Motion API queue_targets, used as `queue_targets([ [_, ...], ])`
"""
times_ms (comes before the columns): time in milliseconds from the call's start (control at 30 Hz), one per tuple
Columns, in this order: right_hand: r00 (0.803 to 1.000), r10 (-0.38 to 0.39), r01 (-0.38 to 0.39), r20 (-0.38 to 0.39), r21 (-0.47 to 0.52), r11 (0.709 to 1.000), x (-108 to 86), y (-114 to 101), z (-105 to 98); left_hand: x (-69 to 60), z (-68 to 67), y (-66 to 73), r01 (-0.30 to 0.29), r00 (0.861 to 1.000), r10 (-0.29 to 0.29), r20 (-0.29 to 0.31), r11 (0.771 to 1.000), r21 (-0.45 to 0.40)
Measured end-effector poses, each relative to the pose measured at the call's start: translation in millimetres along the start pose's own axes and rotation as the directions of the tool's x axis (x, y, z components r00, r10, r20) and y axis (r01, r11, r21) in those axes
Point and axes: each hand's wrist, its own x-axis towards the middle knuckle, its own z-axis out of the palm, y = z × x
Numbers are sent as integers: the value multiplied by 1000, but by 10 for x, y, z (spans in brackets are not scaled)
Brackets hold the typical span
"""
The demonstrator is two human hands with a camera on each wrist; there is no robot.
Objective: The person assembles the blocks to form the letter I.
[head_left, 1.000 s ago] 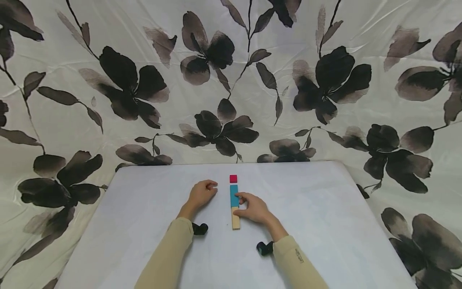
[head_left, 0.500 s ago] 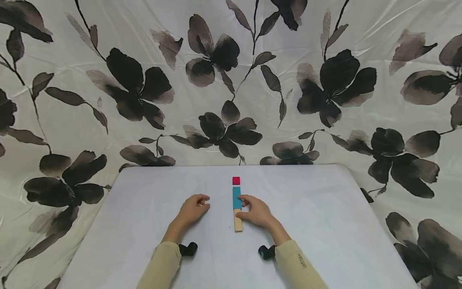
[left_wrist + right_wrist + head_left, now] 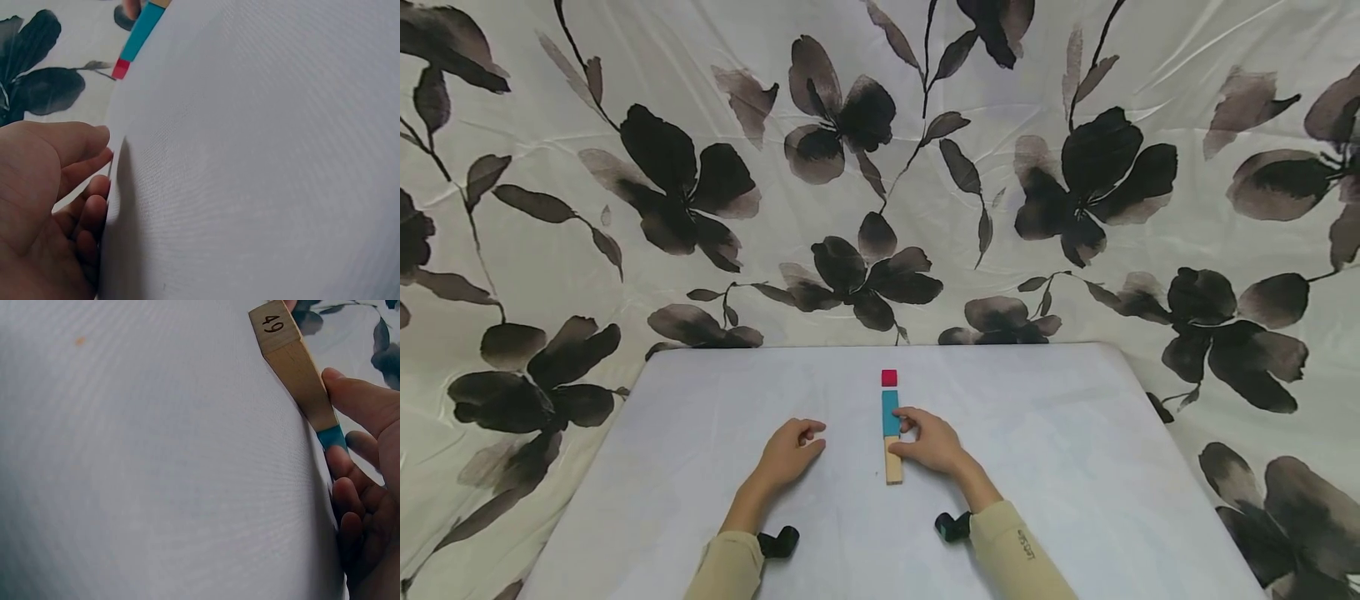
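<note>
In the head view a natural wood block (image 3: 893,469) and a blue block (image 3: 890,407) lie end to end, with a small red block (image 3: 889,377) just beyond, across a narrow gap. My right hand (image 3: 934,442) is at their right side. Its thumb touches the wood block and its index fingertip the blue one; the other fingers bend loosely. In the right wrist view the number 49 shows on the wood block's end (image 3: 273,325). To the left of the row my left hand (image 3: 788,452) holds nothing, its fingers loosely bent.
A white table (image 3: 700,400) lies under both hands. Behind its far edge hangs a white cloth (image 3: 970,50) with dark flowers. Black wrist cameras sit at the left wrist (image 3: 780,542) and the right wrist (image 3: 953,527).
My left hand has drawn back toward the left and nearer to me, away from the blocks. My right hand stays at the wood and blue blocks, and the row looks unchanged.
</note>
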Motion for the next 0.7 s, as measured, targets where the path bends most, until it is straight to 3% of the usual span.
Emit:
queue_targets([
  [467, 1000, -28, 28, 1, 11, 1000, 10, -42, 60, -89, -13, -72, -34, 998, 34, -46, 999, -12],
  [567, 1000, -31, 31, 1, -2, 1000, 16, -44, 58, -101, -47, -71, -24, 999, 23, -30, 999, -27],
  [700, 1000, -2, 2, -16, -7, 1000, -11, -43, -3, -110, -100, -22, -39, 999, 41, 33, 998, -41],
])
